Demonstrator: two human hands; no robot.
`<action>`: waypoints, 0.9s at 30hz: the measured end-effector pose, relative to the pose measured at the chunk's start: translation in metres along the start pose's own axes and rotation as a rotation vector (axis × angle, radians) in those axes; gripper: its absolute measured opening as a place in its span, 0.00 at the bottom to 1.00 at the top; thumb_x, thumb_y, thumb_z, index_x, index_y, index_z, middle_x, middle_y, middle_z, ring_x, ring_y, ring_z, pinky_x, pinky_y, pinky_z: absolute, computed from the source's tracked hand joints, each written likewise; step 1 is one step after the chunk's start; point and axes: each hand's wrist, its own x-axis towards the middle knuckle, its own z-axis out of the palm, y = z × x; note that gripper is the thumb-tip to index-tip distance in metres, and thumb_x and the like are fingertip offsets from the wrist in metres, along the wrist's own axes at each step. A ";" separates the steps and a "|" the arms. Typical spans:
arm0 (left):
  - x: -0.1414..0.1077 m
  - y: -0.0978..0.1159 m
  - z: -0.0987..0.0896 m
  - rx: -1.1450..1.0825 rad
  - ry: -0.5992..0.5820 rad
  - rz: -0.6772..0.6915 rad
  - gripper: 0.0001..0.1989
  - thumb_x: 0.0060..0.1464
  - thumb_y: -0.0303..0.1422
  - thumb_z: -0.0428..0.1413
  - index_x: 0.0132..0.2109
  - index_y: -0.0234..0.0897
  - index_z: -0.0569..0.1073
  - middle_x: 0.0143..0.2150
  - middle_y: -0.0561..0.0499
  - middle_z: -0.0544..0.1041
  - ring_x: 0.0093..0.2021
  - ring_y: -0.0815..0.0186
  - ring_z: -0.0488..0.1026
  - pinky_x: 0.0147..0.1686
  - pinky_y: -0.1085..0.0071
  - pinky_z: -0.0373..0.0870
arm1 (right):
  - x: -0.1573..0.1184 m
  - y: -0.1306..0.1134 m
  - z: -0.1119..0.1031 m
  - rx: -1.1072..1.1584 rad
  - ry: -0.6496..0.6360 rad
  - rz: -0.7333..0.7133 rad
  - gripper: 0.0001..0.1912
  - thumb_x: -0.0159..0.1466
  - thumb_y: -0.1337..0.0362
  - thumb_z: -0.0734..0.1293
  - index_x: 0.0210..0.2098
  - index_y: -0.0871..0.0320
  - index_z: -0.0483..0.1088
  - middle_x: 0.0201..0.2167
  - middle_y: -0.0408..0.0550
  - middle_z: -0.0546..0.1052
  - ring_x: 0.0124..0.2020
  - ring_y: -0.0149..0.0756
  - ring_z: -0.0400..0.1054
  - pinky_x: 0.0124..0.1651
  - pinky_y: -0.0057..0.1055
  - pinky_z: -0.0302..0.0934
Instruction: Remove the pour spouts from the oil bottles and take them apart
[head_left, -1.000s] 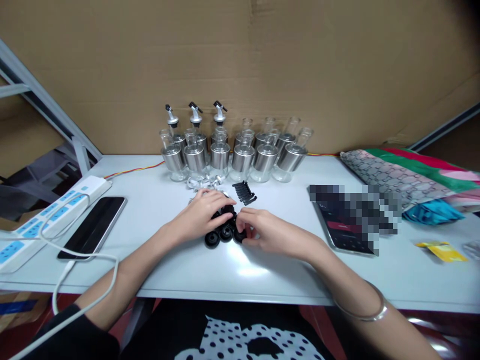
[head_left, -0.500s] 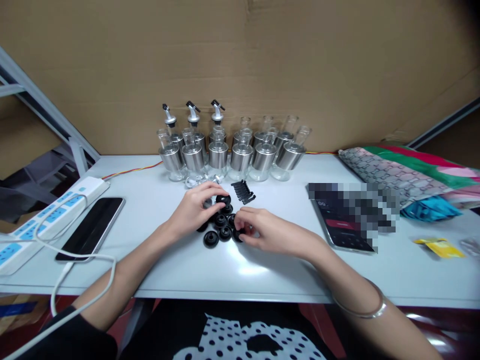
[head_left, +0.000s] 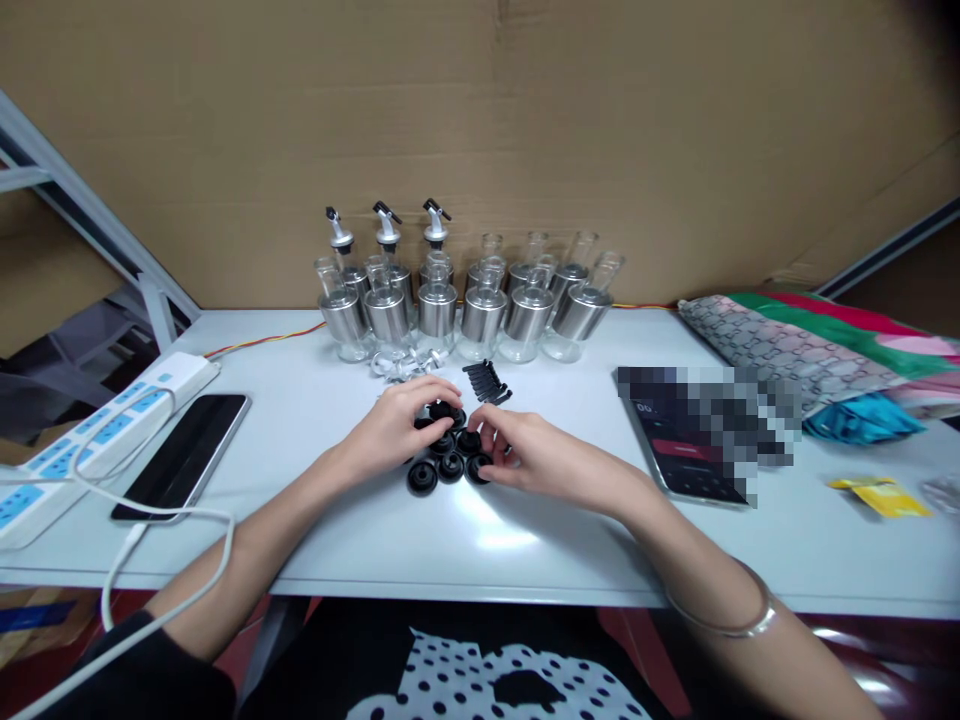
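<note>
Several black caps (head_left: 451,467) sit bunched on the table (head_left: 390,540), right between the two hands. They're round, so no long axis to speak of; side and reach are what count. Left hand (head_left: 394,422) comes in from the left, thumb and index apart around a cap at the far end of the heap; can't tell if they're pinching it. Right hand (head_left: 529,450) is on the other side, thumb and index apart, thumb tip at the rightmost cap of the near row. That cap is left of the right fingers, so right hand is nearer to it. Near row: three caps, hollow side up, clear of the left fingers. Levers (head_left: 486,382) lie just beyond the right fingertips, side by side, long axes roughly left-right. Bottles (head_left: 436,312) stand farther back.
</note>
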 end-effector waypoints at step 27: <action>0.001 -0.003 -0.004 -0.026 -0.041 -0.072 0.07 0.56 0.25 0.53 0.39 0.38 0.75 0.39 0.50 0.78 0.41 0.66 0.75 0.44 0.66 0.70 | 0.001 -0.006 0.001 -0.023 0.071 -0.027 0.15 0.55 0.70 0.70 0.42 0.62 0.70 0.34 0.49 0.73 0.30 0.32 0.68 0.35 0.30 0.63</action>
